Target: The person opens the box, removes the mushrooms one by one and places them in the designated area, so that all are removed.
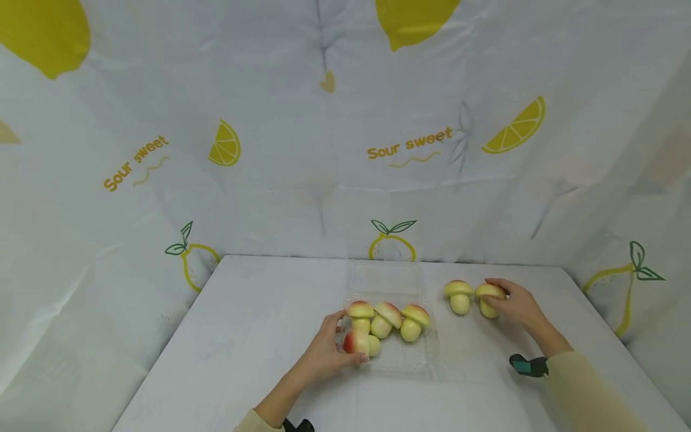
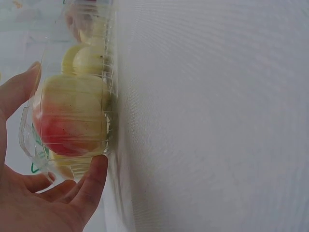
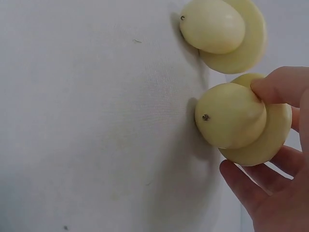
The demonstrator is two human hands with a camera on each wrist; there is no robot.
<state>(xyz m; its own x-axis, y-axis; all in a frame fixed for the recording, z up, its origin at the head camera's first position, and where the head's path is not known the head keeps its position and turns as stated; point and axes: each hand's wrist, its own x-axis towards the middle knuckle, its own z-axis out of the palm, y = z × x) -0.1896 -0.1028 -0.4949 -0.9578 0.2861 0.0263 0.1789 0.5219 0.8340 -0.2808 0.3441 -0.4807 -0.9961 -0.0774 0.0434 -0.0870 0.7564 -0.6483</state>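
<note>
My left hand grips the left end of a clear plastic clamshell box, thumb on one side and fingers on the other. Inside lie several mushroom-shaped pieces, pale yellow with reddish caps; one red-blushed mushroom is right by this hand in the left wrist view. To the right of the box, my right hand holds another yellow mushroom by its cap, between thumb and fingers. A similar mushroom stands just left of it on the table.
The box's clear lid lies folded back toward the wall. A white cloth covers the table. Behind it hangs a white sheet printed with lemons. Dark camera straps sit at the wrists.
</note>
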